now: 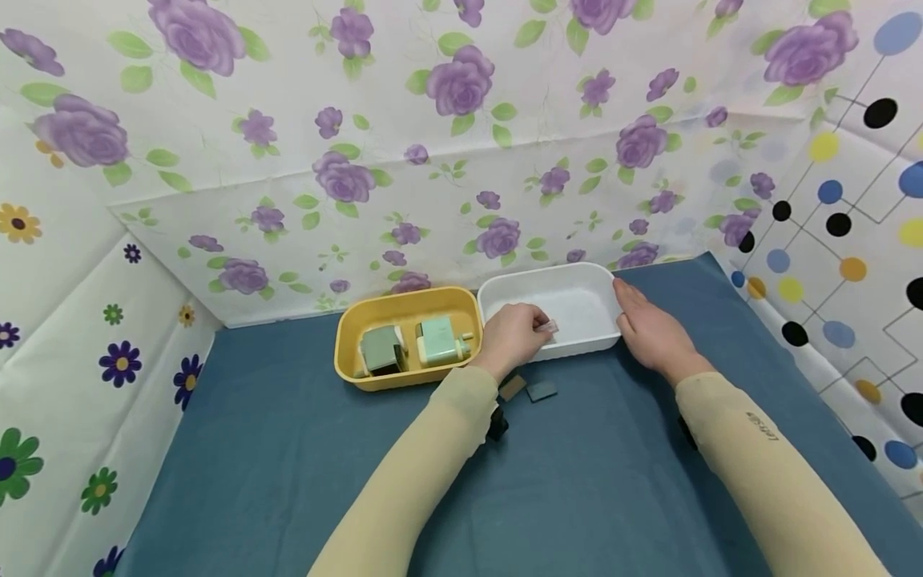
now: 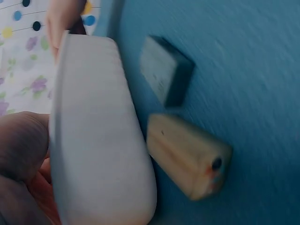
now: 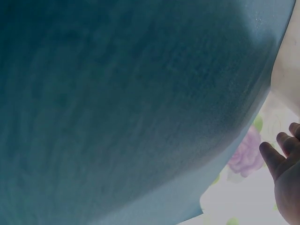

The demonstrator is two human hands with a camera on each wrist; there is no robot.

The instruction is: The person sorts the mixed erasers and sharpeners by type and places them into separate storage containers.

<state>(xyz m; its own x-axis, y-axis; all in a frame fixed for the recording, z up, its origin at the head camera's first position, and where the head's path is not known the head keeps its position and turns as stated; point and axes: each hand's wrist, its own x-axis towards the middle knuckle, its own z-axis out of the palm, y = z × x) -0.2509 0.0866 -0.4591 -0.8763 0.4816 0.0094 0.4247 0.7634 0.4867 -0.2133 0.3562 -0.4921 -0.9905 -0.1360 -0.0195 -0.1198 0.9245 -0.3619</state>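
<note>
A white plastic tray (image 1: 577, 346) stands against the back wall. My left hand (image 1: 513, 335) reaches over its near left side, and its fingertips pinch a small, pale, see-through piece (image 1: 551, 327) just inside the rim. What kind of thing this piece is, I cannot tell. Fingers straight, my right hand (image 1: 654, 330) lies along the tray's right end. On the cloth just in front of the tray are two small blocks, one tan (image 2: 185, 157) and one grey (image 2: 164, 70). Much of the left hand's palm is hidden in the left wrist view.
Left of the white tray, right beside it, sits a yellow tray (image 1: 375, 383) holding a grey-green toy-like piece (image 1: 380, 349) and a mint-green one (image 1: 437, 340). Blue cloth (image 1: 577, 481) covers the table. Flower-patterned sheeting (image 1: 461, 160) rises close behind the trays.
</note>
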